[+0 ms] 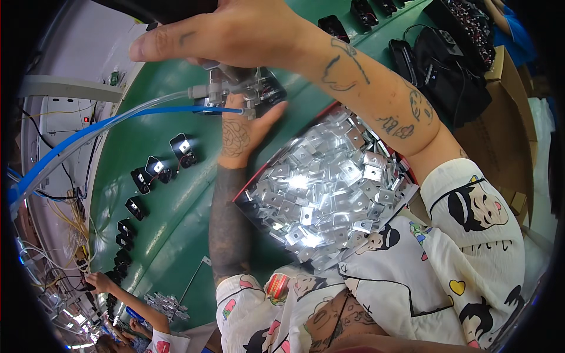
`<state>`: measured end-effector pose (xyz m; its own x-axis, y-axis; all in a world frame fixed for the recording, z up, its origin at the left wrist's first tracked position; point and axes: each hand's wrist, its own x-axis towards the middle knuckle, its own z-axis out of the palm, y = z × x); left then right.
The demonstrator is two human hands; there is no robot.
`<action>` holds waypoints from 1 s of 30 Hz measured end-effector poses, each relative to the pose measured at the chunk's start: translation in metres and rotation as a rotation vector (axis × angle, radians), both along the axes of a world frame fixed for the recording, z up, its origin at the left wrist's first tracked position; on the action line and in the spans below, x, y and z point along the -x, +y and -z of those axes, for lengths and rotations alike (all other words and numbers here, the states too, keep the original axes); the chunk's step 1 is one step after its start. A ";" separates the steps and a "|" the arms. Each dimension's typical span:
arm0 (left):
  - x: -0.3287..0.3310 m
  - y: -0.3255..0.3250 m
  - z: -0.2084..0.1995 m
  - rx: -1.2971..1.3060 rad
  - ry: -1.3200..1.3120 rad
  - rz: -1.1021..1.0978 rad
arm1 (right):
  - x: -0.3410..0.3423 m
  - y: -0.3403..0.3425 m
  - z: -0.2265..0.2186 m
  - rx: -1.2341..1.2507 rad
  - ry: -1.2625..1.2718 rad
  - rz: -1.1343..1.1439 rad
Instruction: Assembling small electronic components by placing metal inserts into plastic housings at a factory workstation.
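Note:
My right hand point(235, 38) reaches across the top of the view, its fingers closed round a black-bodied power tool point(159, 6). Below the palm shows the tool's metal head point(238, 82), joined to a clear hose point(153, 105) and a blue hose point(170, 110). Under that head lies my left hand point(247, 132), its thumb against a black plastic housing point(272, 88); the tool hides most of its other fingers. Beside my left forearm sits a red-edged bin point(250, 183) heaped with small silver metal clips point(329, 176), each with a hole.
Black housings point(185, 150), some holding silver clips, line the green table point(176, 217) on the left. A loose clip pile point(168, 306) lies near a co-worker's arm point(132, 297). Black bags point(447, 76) and a cardboard box point(509, 129) stand at right.

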<state>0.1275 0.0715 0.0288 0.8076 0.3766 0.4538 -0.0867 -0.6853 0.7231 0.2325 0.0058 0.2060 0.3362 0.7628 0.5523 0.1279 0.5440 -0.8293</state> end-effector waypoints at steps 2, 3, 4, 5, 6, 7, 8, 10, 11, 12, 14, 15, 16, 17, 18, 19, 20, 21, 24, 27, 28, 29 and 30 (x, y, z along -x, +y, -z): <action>0.002 0.001 0.000 -0.005 0.019 -0.017 | 0.000 0.000 0.000 -0.001 0.002 -0.013; 0.001 0.001 0.000 -0.004 0.019 -0.016 | 0.000 0.000 0.000 0.000 0.002 -0.011; 0.001 0.002 0.001 -0.007 0.035 -0.018 | -0.001 0.000 0.000 0.000 -0.007 -0.002; 0.001 0.003 0.001 -0.010 0.051 -0.020 | -0.001 0.001 -0.001 0.000 -0.016 0.008; 0.001 0.004 0.002 -0.013 0.066 -0.022 | -0.001 -0.001 -0.001 0.000 -0.026 0.017; 0.001 0.004 0.002 -0.016 0.081 -0.024 | -0.001 -0.001 -0.002 -0.001 -0.036 0.027; 0.001 0.003 0.002 -0.017 0.082 -0.025 | -0.001 -0.001 -0.002 -0.002 -0.045 0.034; 0.001 0.001 0.000 0.033 0.025 -0.010 | -0.001 -0.001 -0.002 -0.005 -0.063 0.050; 0.000 0.000 0.000 0.057 -0.004 -0.003 | 0.000 -0.001 -0.002 -0.006 -0.073 0.058; 0.000 -0.001 -0.001 0.081 -0.033 0.006 | 0.001 -0.001 -0.002 -0.008 -0.083 0.067; -0.001 0.001 -0.001 0.027 -0.040 0.002 | 0.006 -0.001 -0.005 -0.011 -0.107 0.088; -0.001 0.003 0.000 -0.027 -0.045 -0.005 | 0.007 0.000 -0.006 -0.012 -0.119 0.097; -0.001 0.005 0.001 -0.080 -0.050 -0.012 | 0.005 0.002 -0.007 -0.012 -0.131 0.106; -0.001 0.006 0.002 -0.133 -0.055 -0.021 | 0.004 0.003 -0.008 -0.013 -0.143 0.114; 0.000 0.007 0.003 -0.133 -0.056 -0.029 | 0.000 -0.002 -0.008 -0.014 -0.154 0.114; 0.000 0.008 0.005 -0.171 -0.052 -0.052 | -0.006 -0.003 -0.008 -0.015 -0.164 0.114; -0.004 0.007 0.006 -0.208 -0.052 -0.063 | -0.011 -0.012 -0.009 -0.014 -0.179 0.126; -0.008 0.006 0.006 -0.244 -0.052 -0.074 | -0.013 -0.013 -0.012 -0.013 -0.193 0.139; -0.008 0.005 0.003 -0.221 -0.047 -0.070 | -0.015 -0.013 -0.013 -0.015 -0.222 0.167; -0.005 0.004 0.000 -0.034 -0.034 -0.020 | -0.017 -0.013 -0.010 -0.019 -0.242 0.198; -0.006 0.004 0.000 -0.033 -0.033 -0.017 | -0.009 -0.017 -0.011 -0.018 -0.250 0.209; -0.006 0.005 0.002 -0.057 -0.042 -0.039 | -0.009 -0.008 -0.011 -0.017 -0.258 0.218; -0.006 0.006 0.004 -0.081 -0.052 -0.061 | -0.010 -0.006 -0.012 -0.017 -0.267 0.228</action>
<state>0.1338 0.0780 0.0248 0.7589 0.3850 0.5252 -0.0785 -0.7466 0.6607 0.2425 0.0001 0.2177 0.3387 0.6751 0.6554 0.4584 0.4898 -0.7416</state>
